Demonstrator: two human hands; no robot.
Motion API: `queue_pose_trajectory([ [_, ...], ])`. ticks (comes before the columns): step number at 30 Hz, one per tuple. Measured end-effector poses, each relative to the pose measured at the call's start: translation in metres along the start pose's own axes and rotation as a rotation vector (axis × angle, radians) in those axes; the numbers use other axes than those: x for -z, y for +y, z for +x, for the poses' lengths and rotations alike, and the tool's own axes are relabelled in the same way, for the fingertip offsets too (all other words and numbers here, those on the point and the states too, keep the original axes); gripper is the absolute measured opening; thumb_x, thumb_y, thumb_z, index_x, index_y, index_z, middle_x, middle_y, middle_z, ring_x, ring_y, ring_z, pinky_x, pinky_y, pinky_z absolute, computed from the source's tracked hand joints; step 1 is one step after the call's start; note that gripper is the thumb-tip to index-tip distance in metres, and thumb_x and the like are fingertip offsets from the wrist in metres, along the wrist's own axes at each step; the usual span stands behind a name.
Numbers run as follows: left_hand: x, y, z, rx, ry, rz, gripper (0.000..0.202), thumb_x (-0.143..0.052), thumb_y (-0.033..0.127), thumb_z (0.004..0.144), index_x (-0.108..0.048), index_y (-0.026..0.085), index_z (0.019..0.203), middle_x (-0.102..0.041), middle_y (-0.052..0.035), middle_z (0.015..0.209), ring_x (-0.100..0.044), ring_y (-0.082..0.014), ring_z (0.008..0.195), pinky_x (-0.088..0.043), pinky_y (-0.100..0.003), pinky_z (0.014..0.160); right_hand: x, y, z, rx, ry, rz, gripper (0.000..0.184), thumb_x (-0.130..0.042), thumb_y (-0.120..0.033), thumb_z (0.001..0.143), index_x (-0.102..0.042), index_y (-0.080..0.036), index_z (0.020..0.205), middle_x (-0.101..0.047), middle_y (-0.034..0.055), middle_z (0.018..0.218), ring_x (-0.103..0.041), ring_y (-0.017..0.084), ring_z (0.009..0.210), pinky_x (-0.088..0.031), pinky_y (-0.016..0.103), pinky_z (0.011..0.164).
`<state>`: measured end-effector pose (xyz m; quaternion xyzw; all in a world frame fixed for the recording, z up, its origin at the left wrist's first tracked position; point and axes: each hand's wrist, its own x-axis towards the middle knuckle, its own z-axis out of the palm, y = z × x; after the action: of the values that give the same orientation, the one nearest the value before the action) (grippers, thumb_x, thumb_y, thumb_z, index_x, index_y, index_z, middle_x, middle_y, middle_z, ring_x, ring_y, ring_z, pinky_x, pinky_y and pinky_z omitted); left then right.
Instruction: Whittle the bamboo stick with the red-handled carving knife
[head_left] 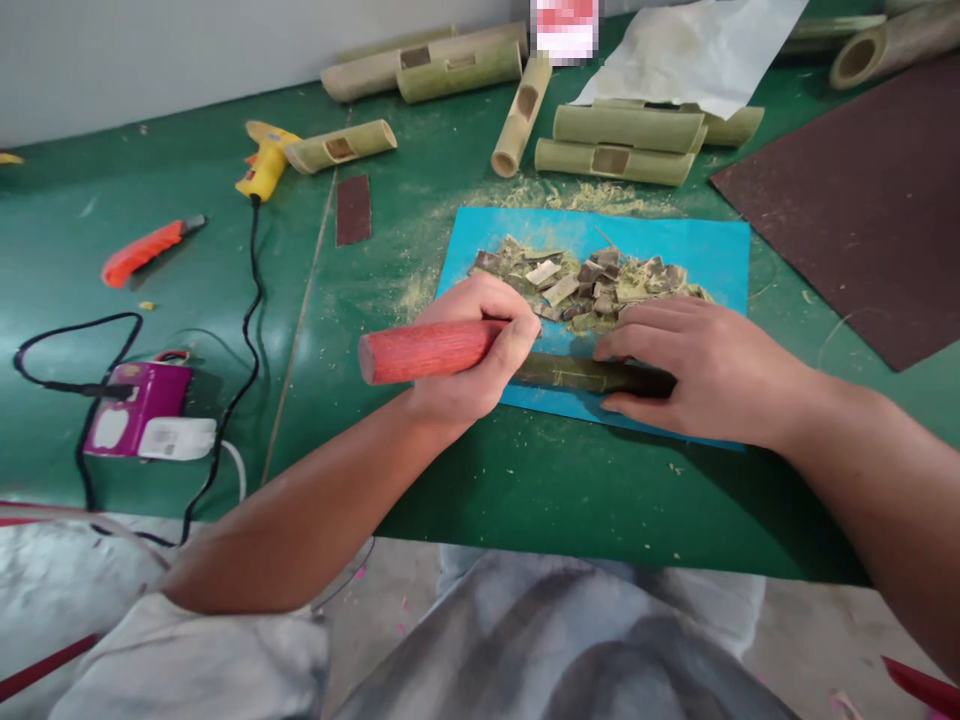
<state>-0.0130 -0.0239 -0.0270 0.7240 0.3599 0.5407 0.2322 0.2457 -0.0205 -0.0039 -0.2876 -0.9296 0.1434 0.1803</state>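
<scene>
My left hand (469, 345) is closed around the red wooden handle (424, 352) of a tool, which lies level and points right. Its working end is hidden behind my fingers. My right hand (694, 365) lies over a dark green bamboo piece (581, 374) and presses it onto the blue mat (705, 250). The tool's hidden end meets the bamboo's left end. Just behind both hands, a heap of bamboo chips and shavings (589, 280) sits on the mat.
Several cut bamboo tubes (622, 130) lie at the back of the green table (525, 480). A yellow glue gun (262, 165), an orange utility knife (146, 250) and a purple box with cables (139, 405) are on the left. A dark brown sheet (862, 200) lies right.
</scene>
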Motion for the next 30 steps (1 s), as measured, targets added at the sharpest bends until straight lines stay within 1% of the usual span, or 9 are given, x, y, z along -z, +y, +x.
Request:
queue_pose_trajectory([
  [5, 0.0, -0.002, 0.001, -0.022, 0.007, 0.036, 0.032, -0.065, 0.043, 0.102, -0.069, 0.022, 0.078, -0.072, 0.0004, 0.078, -0.068, -0.0118, 0.068, -0.057, -0.031, 0.068, 0.001, -0.001, 0.001, -0.044, -0.03, -0.055, 0.017, -0.06, -0.033, 0.097, -0.071, -0.021, 0.101, -0.072, 0.0088, 0.092, -0.067, 0.026, 0.085, -0.046, 0.038, 0.075],
  [8, -0.001, -0.004, 0.003, -0.039, 0.049, 0.025, 0.034, -0.065, 0.044, 0.102, -0.068, 0.021, 0.078, -0.07, 0.0013, 0.075, -0.065, -0.0104, 0.065, -0.055, -0.03, 0.065, -0.002, -0.005, 0.003, -0.067, -0.009, -0.105, 0.021, -0.054, -0.029, 0.098, -0.071, -0.018, 0.099, -0.071, 0.0101, 0.092, -0.066, 0.026, 0.084, -0.045, 0.038, 0.074],
  [10, -0.003, -0.003, 0.004, -0.041, 0.067, 0.017, 0.035, -0.064, 0.046, 0.102, -0.067, 0.021, 0.077, -0.069, 0.0012, 0.074, -0.065, -0.0104, 0.065, -0.054, -0.029, 0.063, -0.006, -0.009, 0.004, -0.067, 0.023, -0.133, 0.022, -0.054, -0.029, 0.098, -0.071, -0.016, 0.1, -0.071, 0.0113, 0.092, -0.065, 0.026, 0.085, -0.045, 0.037, 0.074],
  [13, -0.005, 0.001, 0.005, -0.042, 0.052, 0.072, 0.037, -0.064, 0.047, 0.102, -0.068, 0.021, 0.076, -0.071, -0.0001, 0.075, -0.068, -0.0122, 0.068, -0.056, -0.031, 0.067, -0.014, -0.014, 0.006, -0.047, 0.043, -0.167, 0.023, -0.059, -0.033, 0.098, -0.072, -0.014, 0.101, -0.07, 0.0121, 0.092, -0.063, 0.026, 0.085, -0.044, 0.037, 0.073],
  [16, -0.006, 0.008, 0.003, -0.056, 0.043, 0.082, 0.036, -0.065, 0.044, 0.1, -0.068, 0.021, 0.074, -0.072, -0.0007, 0.074, -0.069, -0.0126, 0.069, -0.056, -0.031, 0.068, -0.021, -0.018, 0.007, -0.047, 0.059, -0.199, 0.023, -0.057, -0.031, 0.1, -0.072, -0.015, 0.097, -0.069, 0.0117, 0.088, -0.06, 0.024, 0.081, -0.043, 0.036, 0.069],
  [20, -0.009, 0.012, 0.001, -0.072, 0.051, 0.065, 0.034, -0.066, 0.04, 0.1, -0.066, 0.02, 0.072, -0.069, 0.0005, 0.069, -0.066, -0.0106, 0.064, -0.053, -0.028, 0.063, -0.025, -0.027, 0.008, -0.102, 0.113, -0.221, 0.026, -0.054, -0.032, 0.1, -0.07, -0.016, 0.087, -0.066, 0.0106, 0.08, -0.057, 0.024, 0.076, -0.042, 0.036, 0.065],
  [22, -0.01, 0.012, 0.0, -0.061, 0.058, 0.04, 0.036, -0.066, 0.04, 0.101, -0.064, 0.02, 0.071, -0.066, 0.001, 0.067, -0.063, -0.0098, 0.061, -0.052, -0.027, 0.06, -0.027, -0.032, 0.009, -0.14, 0.141, -0.222, 0.026, -0.055, -0.032, 0.099, -0.07, -0.016, 0.085, -0.065, 0.0101, 0.08, -0.057, 0.023, 0.074, -0.041, 0.035, 0.063],
  [26, -0.013, 0.008, 0.0, 0.009, 0.077, -0.006, 0.038, -0.066, 0.04, 0.1, -0.061, 0.019, 0.068, -0.062, 0.0016, 0.065, -0.057, -0.0086, 0.053, -0.047, -0.028, 0.053, -0.032, -0.042, 0.011, -0.2, 0.173, -0.206, 0.022, -0.055, -0.028, 0.097, -0.071, -0.014, 0.09, -0.067, 0.0117, 0.089, -0.056, 0.021, 0.071, -0.037, 0.034, 0.06],
  [30, -0.013, 0.007, 0.0, 0.048, 0.068, -0.022, 0.042, -0.064, 0.042, 0.102, -0.058, 0.019, 0.067, -0.06, 0.0024, 0.063, -0.055, -0.0083, 0.052, -0.047, -0.028, 0.053, -0.037, -0.044, 0.013, -0.186, 0.172, -0.209, 0.021, -0.054, -0.026, 0.097, -0.07, -0.015, 0.088, -0.065, 0.0107, 0.084, -0.057, 0.022, 0.073, -0.041, 0.035, 0.063],
])
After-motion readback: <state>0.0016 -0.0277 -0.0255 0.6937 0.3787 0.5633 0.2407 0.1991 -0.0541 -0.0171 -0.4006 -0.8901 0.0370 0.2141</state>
